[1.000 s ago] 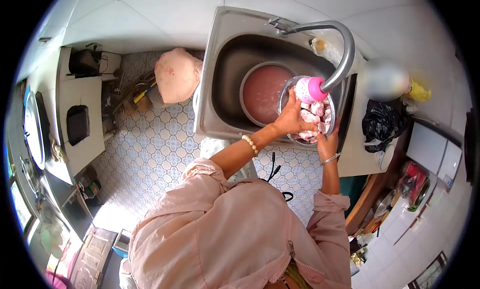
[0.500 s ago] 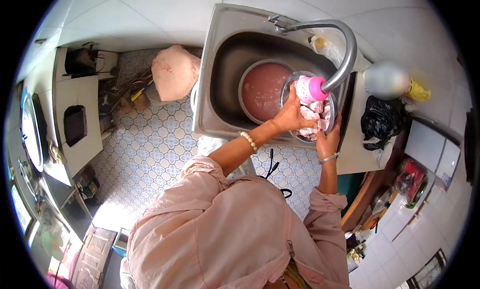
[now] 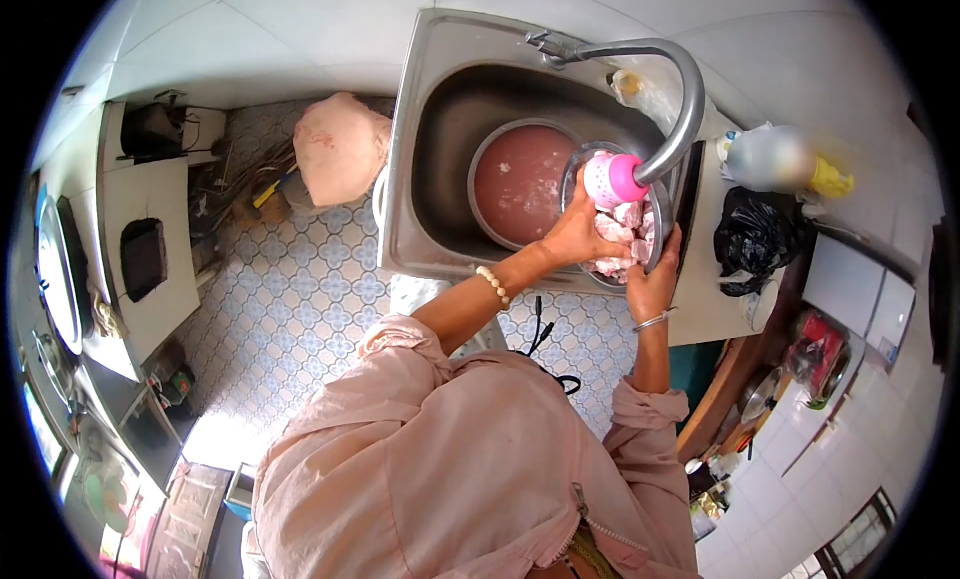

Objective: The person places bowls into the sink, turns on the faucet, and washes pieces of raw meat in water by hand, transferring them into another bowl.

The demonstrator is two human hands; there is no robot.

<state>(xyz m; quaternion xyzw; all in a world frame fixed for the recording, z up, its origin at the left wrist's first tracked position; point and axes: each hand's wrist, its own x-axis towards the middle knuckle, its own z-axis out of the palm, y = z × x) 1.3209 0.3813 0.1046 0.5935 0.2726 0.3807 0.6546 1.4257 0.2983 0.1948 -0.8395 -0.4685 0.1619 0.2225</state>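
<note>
A metal bowl [image 3: 664, 219] of raw meat pieces [image 3: 617, 241] is held at the right end of the steel sink [image 3: 440, 169], under the pink tap head [image 3: 613, 182]. My left hand [image 3: 582, 231] grips the bowl's left side, its thumb reaching over the meat and its fingers partly hidden. Around the near right rim my right hand [image 3: 653, 284] is closed, thumb at the edge. Beside the bowl, a larger basin [image 3: 474, 194] of cloudy reddish water with small floating bits sits in the sink.
The curved tap pipe [image 3: 694, 99] arches over the bowl. On the counter to the right lie a black plastic bag [image 3: 752, 234] and a bottle with a yellow top [image 3: 830, 177]. A large pale pink piece [image 3: 340, 149] is left of the sink.
The whole view has shifted slightly, so everything appears a little further left. Both hands keep their hold on the bowl under the tap head.
</note>
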